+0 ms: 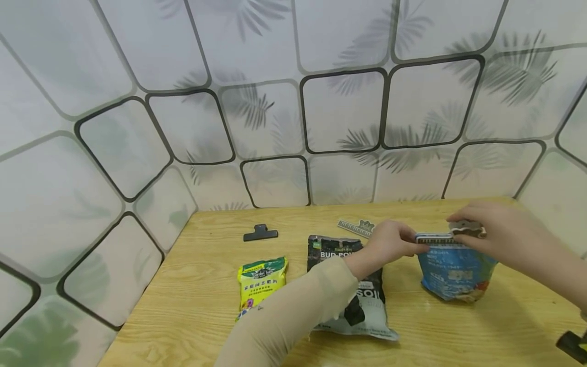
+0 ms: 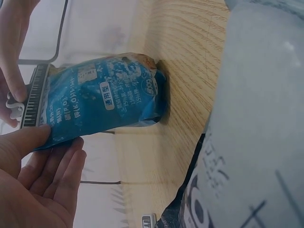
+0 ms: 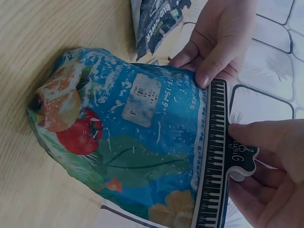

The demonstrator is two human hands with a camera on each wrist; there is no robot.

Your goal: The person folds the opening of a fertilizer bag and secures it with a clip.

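A blue plastic bag (image 1: 458, 272) with vegetable pictures stands upright on the right side of the table. Along its folded top lies a clip with a piano-key pattern (image 3: 212, 152), its jaws across the bag's upper edge. My right hand (image 1: 490, 229) pinches the clip's handle between thumb and fingers. At the opposite end of the clip, my left hand (image 1: 390, 245) pinches the top corner of the bag, thumb on one face and fingers behind. In the right wrist view, a tomato picture and a white label show on the bag's face.
A black and white bag (image 1: 371, 311) lies left of the blue bag, partly behind my left forearm. Farther left is a yellow and green packet (image 1: 262, 280). Toward the back lie a black clip (image 1: 260, 233) and a piano-patterned clip (image 1: 355, 227). A patterned wall covering (image 1: 344, 112) borders the table.
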